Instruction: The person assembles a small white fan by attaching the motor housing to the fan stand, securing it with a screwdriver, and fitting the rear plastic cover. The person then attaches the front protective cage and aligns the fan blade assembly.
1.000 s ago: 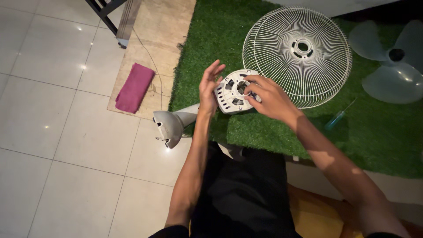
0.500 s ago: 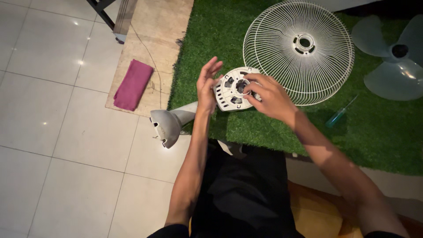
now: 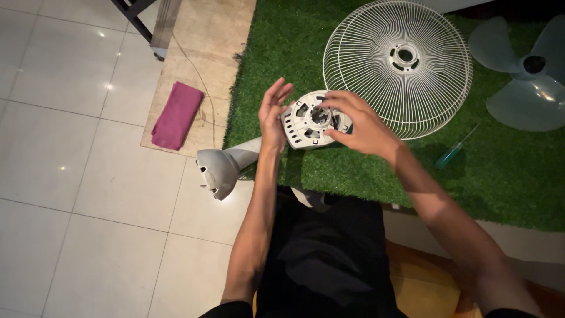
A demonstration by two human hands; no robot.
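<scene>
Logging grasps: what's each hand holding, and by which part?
Left hand steadies the fan motor housing with its palm at the left rim. Right hand fingertips grip its central hub.

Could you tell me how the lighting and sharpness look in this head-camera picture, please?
Head view: small glare spots on the glossy floor tiles; the fan blade at the right edge sits dim; right hand and left hand on the motor housing are fairly sharp; the forearms darken towards the bottom.

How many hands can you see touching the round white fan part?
2. The left hand presses its palm against the left side of the round white fan part; the right hand reaches over its right side, fingers at the centre.
</scene>
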